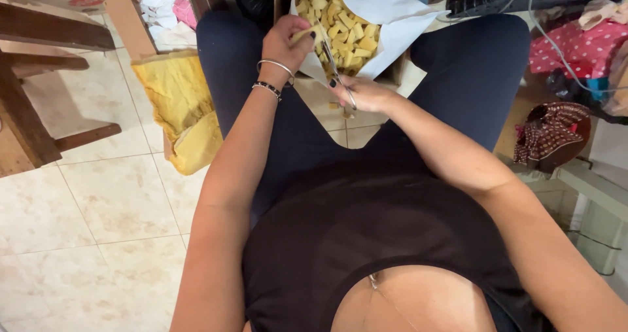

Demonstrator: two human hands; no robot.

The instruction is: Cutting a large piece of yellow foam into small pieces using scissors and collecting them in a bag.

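We see a pair of scissors point(335, 67) held over the near edge of a paper-lined box, toward twelve o'clock in the frame, its long axis running from about five o'clock at the handles to eleven o'clock at the tips, so the blades point away from the person and slightly left. The right hand point(363, 93) is closed around the handles, dark-painted nails showing. Just beside the blades, at about ten o'clock from them, the left hand point(286, 42) pinches a small yellow foam strip point(299, 35) between thumb and fingers, fingers drawn together on it; two bracelets point(273, 77), one silver and one beaded, circle that wrist.

Beyond the blades, at twelve o'clock, the cardboard box point(399, 70) sits between the person's knees, lined with white paper point(392, 11) and heaped with yellow foam cubes point(343, 31). A few cut pieces point(341, 109) lie on the floor just below the right hand.

Further out, the person's dark trousers frame the box on both sides, a dark top filling the lower frame. At nine o'clock a large yellow foam sheet point(180, 106) rests on the tiled floor point(98, 208), near a wooden chair point(33, 77) at the left edge. At three o'clock lie a patterned brown cloth bundle point(553, 136) and a red spotted fabric point(575, 47).
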